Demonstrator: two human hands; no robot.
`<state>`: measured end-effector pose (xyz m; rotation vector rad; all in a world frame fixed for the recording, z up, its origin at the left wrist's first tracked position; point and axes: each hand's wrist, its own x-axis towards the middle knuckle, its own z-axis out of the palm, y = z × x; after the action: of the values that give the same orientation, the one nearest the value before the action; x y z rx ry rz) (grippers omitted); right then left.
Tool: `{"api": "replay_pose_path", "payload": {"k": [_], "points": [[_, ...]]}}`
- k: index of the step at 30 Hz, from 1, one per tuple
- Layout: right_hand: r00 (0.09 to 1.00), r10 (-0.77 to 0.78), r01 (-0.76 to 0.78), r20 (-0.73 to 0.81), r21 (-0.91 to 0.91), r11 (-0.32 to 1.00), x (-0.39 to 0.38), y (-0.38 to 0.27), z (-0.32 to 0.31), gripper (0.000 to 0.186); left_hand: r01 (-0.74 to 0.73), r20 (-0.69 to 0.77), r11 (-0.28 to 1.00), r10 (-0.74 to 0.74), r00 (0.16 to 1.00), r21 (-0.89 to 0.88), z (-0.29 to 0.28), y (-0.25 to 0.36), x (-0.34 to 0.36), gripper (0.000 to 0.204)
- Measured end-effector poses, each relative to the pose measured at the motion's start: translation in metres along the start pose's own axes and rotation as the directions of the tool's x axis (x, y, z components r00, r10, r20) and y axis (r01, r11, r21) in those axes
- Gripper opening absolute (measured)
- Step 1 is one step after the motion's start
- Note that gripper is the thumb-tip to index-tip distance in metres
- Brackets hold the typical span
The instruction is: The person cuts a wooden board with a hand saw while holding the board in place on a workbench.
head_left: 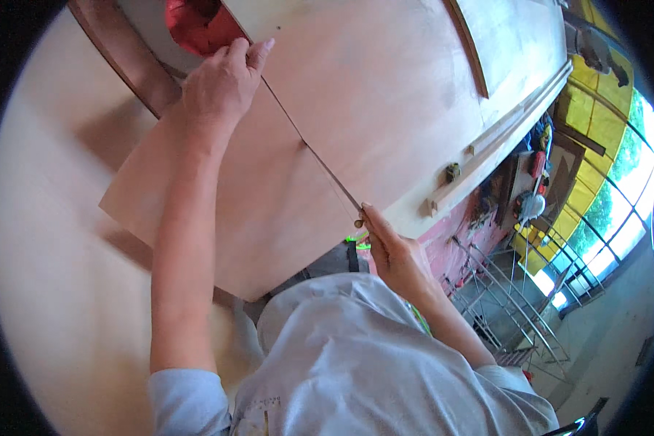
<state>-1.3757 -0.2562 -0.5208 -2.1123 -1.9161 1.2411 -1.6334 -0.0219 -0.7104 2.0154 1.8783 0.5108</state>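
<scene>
Apparently, the right hand's (400, 258) grip is clamped on a thin dark strip (334, 176) over the pale panel (269, 203); keeping it straight should help. The left hand's (221, 83) grip I cannot tell.

My right hand (391, 251) has the near end of a thin dark strip (334, 179) pinched, slanting across a big pale wood panel (385, 94). My left hand (224, 80) is curled up where it meets the strip, right beside some red thing (203, 29). Off to my right: yellow sheeting (592, 116) and metal framing (512, 294).
</scene>
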Motion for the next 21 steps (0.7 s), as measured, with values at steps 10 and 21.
{"api": "replay_pose_path", "payload": {"k": [10, 21], "points": [[0.98, 0.12, -0.063, 0.156, -0.328, 0.943, 0.131, -0.027, 0.038, 0.048, 0.007, 0.105, 0.999, -0.012, 0.994, 0.05, -0.015, 0.015, 0.011, 0.048], [0.98, 0.134, -0.102, 0.145, -0.205, 0.973, 0.14, -0.046, 0.01, 0.038, 0.042, 0.086, 0.999, -0.044, 0.995, 0.033, 0.003, 0.032, 0.017, 0.057]]}}
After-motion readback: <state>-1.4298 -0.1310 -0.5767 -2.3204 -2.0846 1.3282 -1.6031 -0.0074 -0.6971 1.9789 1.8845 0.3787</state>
